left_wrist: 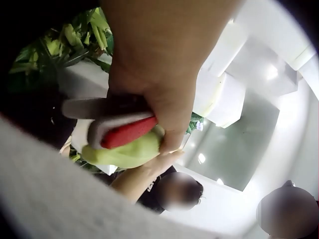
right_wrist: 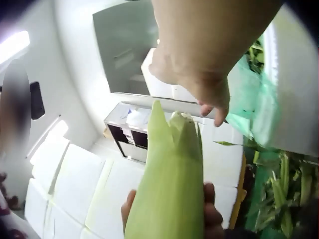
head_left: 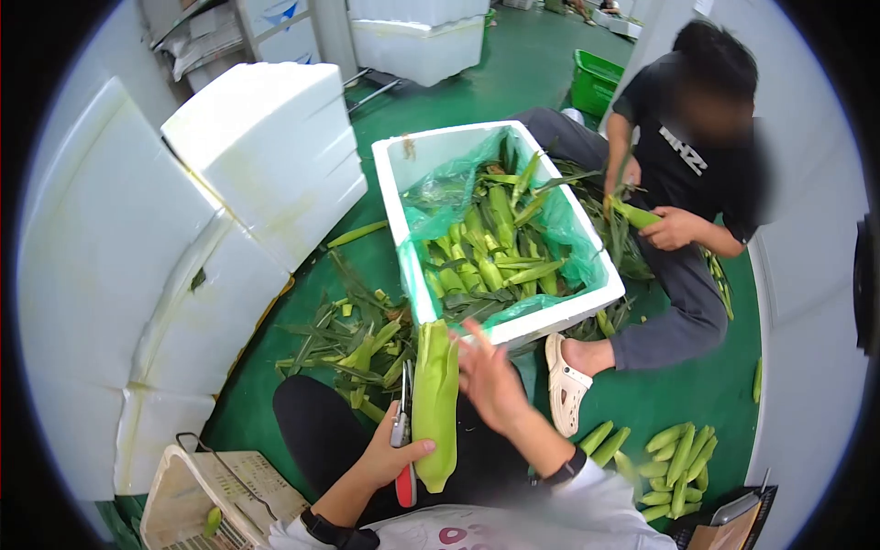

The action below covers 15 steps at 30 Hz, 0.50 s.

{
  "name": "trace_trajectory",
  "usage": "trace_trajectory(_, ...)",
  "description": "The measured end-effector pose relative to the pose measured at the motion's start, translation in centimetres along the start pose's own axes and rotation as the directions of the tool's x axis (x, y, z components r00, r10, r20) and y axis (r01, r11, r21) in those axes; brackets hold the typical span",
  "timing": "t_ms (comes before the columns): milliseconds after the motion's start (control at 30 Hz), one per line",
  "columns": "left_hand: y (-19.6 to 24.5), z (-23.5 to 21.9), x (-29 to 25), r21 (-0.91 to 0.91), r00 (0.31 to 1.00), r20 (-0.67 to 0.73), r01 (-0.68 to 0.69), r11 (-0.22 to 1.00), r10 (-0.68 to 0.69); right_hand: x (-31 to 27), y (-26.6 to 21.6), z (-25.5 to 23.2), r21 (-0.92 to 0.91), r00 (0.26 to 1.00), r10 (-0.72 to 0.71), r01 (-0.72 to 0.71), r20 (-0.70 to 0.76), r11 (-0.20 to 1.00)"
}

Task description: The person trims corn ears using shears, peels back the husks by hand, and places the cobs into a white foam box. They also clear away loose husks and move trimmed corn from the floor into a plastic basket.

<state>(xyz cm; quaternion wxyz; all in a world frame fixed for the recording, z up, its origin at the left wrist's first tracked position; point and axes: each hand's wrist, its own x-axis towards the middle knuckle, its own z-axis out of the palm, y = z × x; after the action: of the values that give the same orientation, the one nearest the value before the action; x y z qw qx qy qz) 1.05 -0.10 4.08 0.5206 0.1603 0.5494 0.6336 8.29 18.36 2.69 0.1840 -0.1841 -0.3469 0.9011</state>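
My left hand (head_left: pixel 382 456) holds an ear of corn (head_left: pixel 436 403) upright in its green husk, the thumb laid across its lower part. The same hand also grips pruning shears (head_left: pixel 403 435) with red and grey handles, alongside the ear. In the left wrist view the shears' red handle (left_wrist: pixel 128 132) lies right beside the corn. My right hand (head_left: pixel 493 383) is near the top of the ear, fingers apart and holding nothing. From the right wrist, the husk's upper end (right_wrist: pixel 172 122) shows a pointed leaf and a ragged pale tip.
Ahead stands a white foam box (head_left: pixel 541 321) lined with a green bag (head_left: pixel 426 227), full of husks. Loose husks (head_left: pixel 353 339) litter the floor. Trimmed ears (head_left: pixel 678 463) lie at right, a plastic basket (head_left: pixel 275 504) at left. Opposite, a seated person (head_left: pixel 687 165) handles corn.
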Motion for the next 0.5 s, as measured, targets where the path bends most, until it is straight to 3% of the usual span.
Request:
trace_trajectory(67, -0.6, 0.8, 0.9, 0.219, 0.997, 0.072, -0.014, 0.976, -0.002, -3.3, 2.6, -1.3, -0.185, 0.997, -0.008, 0.021, 0.071, 0.982)
trace_trajectory(100, 0.2, 1.7, 1.2, 0.569, 0.993, 0.112, -0.041, 0.822, -0.028, -4.0, 2.4, -2.1, -0.102, 0.999, 0.029, -0.031, -0.018, 0.994)
trace_trajectory(133, 0.6, 2.8, 1.3, 0.636, 0.990, 0.130, -0.038, 0.771, -0.059, -5.0, 1.9, -3.2, -0.009, 0.991, 0.058, -0.059, -0.119, 0.998)
trace_trajectory(200, 0.9, 4.7, 1.8, 0.757, 0.964, 0.224, -0.078, 0.649, -0.145, -6.5, 0.5, -5.3, 0.263, 0.923, -0.008, 0.118, -0.385, 0.958)
trace_trajectory(267, -0.8, 5.3, 1.6, 0.549, 0.973, 0.223, -0.073, 0.833, -0.062, -9.1, -0.8, -11.3, 0.421, 0.817, 0.000, 0.298, -0.577, 0.857)
trace_trajectory(333, -0.9, 5.1, 1.4, 0.172, 0.984, 0.147, 0.071, 0.983, -0.097, -13.1, -2.0, -18.6, 0.383, 0.596, 0.010, 0.503, -0.803, 0.775)
trace_trajectory(367, -1.1, 4.3, 1.6, -0.021, 0.987, 0.125, 0.102, 0.995, -0.099, -15.9, -2.0, -22.9, 0.283, 0.501, -0.004, 0.495, -0.865, 0.821)
trace_trajectory(400, -0.8, 3.5, 1.8, -0.213, 0.991, 0.087, 0.121, 0.970, -0.104, -18.6, -0.8, -28.7, 0.106, 0.330, -0.058, 0.456, -0.942, 0.884)
trace_trajectory(433, 0.2, 3.1, 2.4, -0.307, 0.993, 0.054, 0.119, 0.944, -0.107, -21.3, 1.7, -36.6, -0.130, -0.043, -0.124, 0.168, -0.991, 0.977)
trace_trajectory(467, 0.9, 2.3, 2.9, -0.401, 0.993, -0.003, 0.111, 0.909, -0.122, -24.8, 1.8, -40.0, -0.290, -0.092, -0.346, -0.375, -0.934, 0.881)
trace_trajectory(500, 2.2, 2.2, 3.2, -0.476, 0.993, -0.020, 0.093, 0.875, -0.117, -28.3, 3.4, -44.9, -0.372, -0.097, -0.574, -0.671, -0.813, 0.641)
